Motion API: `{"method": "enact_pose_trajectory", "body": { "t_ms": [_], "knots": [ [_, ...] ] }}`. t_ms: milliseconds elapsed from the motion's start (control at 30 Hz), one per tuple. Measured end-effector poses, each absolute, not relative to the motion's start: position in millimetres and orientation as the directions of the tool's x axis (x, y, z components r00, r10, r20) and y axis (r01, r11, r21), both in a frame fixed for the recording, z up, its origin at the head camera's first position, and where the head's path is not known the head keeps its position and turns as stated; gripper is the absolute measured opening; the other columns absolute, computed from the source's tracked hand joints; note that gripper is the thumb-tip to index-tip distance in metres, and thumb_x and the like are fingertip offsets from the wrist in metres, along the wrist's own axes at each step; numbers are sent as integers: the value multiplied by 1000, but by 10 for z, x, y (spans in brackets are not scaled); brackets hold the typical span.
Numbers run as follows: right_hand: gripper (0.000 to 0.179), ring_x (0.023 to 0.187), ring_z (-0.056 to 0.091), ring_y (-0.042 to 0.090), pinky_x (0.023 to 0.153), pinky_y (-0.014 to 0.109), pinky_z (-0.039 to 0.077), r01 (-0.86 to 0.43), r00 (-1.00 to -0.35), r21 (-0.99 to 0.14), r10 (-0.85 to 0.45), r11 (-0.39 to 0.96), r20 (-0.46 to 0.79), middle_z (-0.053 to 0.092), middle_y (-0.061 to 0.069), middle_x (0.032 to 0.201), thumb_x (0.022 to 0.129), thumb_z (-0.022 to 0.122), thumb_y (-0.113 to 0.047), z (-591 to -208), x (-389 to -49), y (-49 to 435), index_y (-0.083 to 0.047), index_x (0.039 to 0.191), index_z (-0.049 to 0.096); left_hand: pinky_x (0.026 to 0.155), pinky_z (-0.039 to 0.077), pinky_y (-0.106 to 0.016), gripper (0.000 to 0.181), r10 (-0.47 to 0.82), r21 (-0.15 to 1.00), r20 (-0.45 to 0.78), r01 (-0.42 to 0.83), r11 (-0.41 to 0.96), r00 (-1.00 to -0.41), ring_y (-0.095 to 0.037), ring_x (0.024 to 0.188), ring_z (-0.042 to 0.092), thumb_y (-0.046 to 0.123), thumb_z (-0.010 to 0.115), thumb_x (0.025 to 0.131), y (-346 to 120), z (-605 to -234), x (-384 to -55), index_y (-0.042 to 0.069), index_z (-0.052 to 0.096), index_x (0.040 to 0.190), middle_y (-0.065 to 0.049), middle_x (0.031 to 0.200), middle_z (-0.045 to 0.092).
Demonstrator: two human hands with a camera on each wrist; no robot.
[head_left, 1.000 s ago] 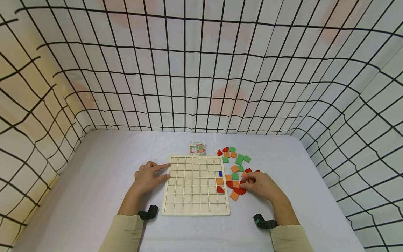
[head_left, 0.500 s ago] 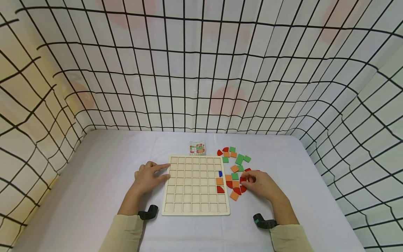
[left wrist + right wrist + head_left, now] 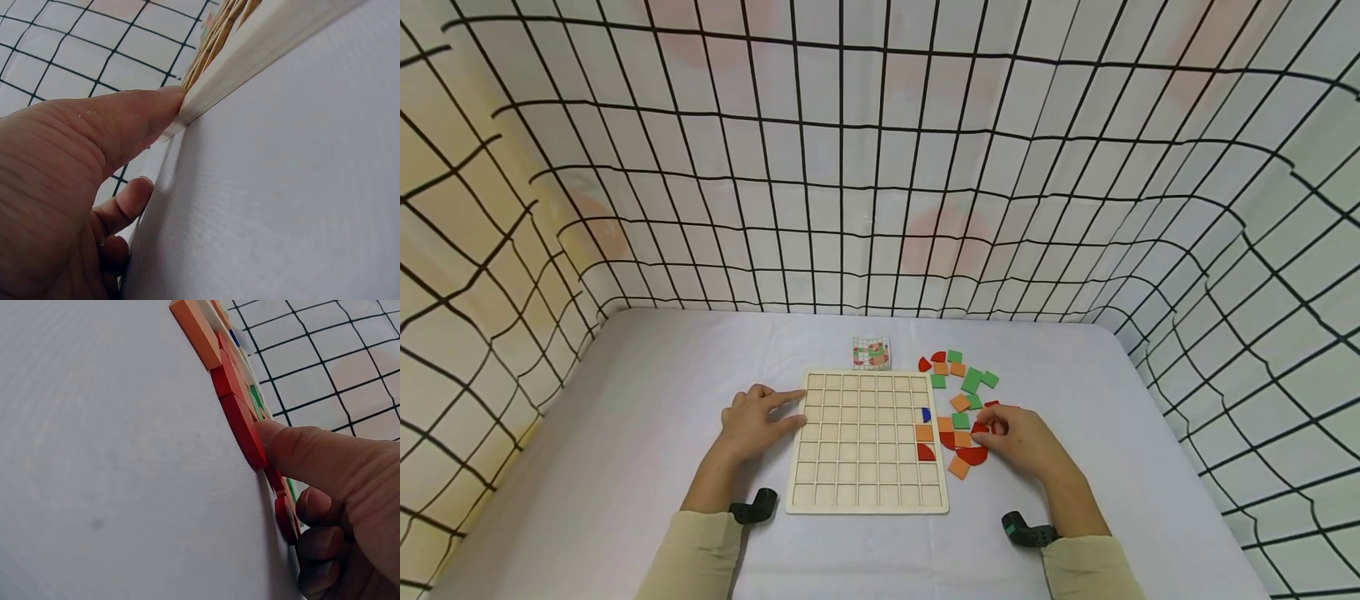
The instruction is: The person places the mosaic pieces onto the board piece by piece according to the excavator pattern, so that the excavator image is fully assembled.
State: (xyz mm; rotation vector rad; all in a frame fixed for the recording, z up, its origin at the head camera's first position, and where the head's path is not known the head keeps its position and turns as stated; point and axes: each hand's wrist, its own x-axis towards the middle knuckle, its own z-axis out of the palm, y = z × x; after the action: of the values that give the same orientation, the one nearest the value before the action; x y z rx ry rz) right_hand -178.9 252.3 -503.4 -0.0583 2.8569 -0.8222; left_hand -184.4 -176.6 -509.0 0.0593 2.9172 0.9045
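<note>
A pale wooden grid board (image 3: 867,510) lies flat, with a blue piece (image 3: 926,414), an orange square tile (image 3: 923,432) and a red quarter-circle tile (image 3: 926,452) in its right column. My left hand (image 3: 754,425) rests at the board's left edge, thumb and index finger extended against it. Among the loose tiles to the right, my right hand (image 3: 1021,440) has curled fingers and pinches a red quarter-circle tile (image 3: 980,427) low over the table. Its thumb (image 3: 294,447) lies against red tiles (image 3: 240,425) in the right wrist view; its index fingertip is hidden there.
Several green tiles (image 3: 972,380) and orange tiles (image 3: 958,467) lie scattered right of the board, some overlapping. A small patterned card (image 3: 871,353) stands behind the board. A black wire grid (image 3: 872,175) encloses the white table's back and sides.
Near the right fingertips the red tiles shift: two came apart half a second ago and now lie together again, while one shows between thumb and index finger. My left hand stays put.
</note>
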Motion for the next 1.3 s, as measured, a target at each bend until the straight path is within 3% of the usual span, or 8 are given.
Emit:
{"method": "enact_pose_trajectory", "body": {
  "t_ms": [367,700,1000,1300],
  "knots": [
    [24,73,49,15,61,27,37,-14,-985,-548,-106,836,-137,50,-2,72,86,82,-33,-4924,-1756,2440,-18,102,72,80,29,-45,48,62,563,-70,12,826,-996,-25,97,44,44,73,91,-1769,-5092,-1843,30,67,137,-9,117,56],
    [21,67,49,12,58,24,37,-96,-962,-587,-227,804,-154,50,-3,69,84,85,-32,-4831,-1691,2241,-22,98,74,81,30,-46,49,71,565,-70,19,825,-995,-26,99,46,45,72,92,-1762,-5075,-1846,30,66,138,-10,120,57],
    [17,66,49,9,57,23,38,-186,-902,-647,-390,739,-186,49,-7,63,82,87,-34,-4843,-1610,2048,-28,89,73,80,30,-45,48,79,566,-75,22,824,-994,-25,98,45,44,72,92,-1776,-5065,-1843,29,66,138,-11,121,57],
    [16,63,49,4,60,23,41,-302,-838,-599,-506,742,-205,50,-12,65,83,85,-30,-4905,-1578,1916,-30,91,72,80,30,-45,49,80,572,-73,24,820,-994,-26,99,46,45,72,92,-1781,-5069,-1847,30,66,138,-11,121,57]
  ]
}}
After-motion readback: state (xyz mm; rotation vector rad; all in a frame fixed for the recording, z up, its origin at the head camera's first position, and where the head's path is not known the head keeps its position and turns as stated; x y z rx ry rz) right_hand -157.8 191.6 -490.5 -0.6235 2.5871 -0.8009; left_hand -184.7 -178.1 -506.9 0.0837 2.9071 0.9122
